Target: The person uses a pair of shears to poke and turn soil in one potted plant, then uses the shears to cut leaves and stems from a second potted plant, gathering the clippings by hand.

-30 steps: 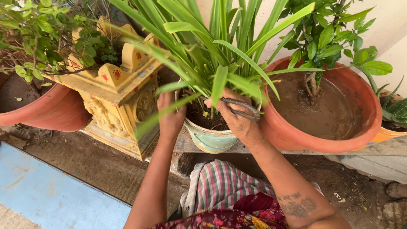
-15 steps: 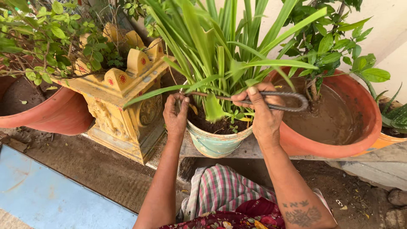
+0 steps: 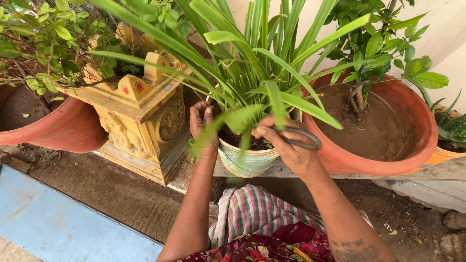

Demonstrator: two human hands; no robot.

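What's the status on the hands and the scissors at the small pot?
Right hand grips dark metal scissors. Left hand holds a long green leaf over the pale green pot. Drooping leaves crowd the blades.

The right hand (image 3: 286,148) grips dark scissors (image 3: 302,138), its fingers (image 3: 264,132) among the long green leaves (image 3: 257,97). The left hand's (image 3: 203,121) fingers (image 3: 208,110) pinch a leaf just above the pale green pot's (image 3: 250,162) rim.

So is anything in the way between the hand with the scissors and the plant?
Nothing stands between them. The right hand holds the scissors right among the long green leaves over the small pot; only the plant's own leaves crowd round.
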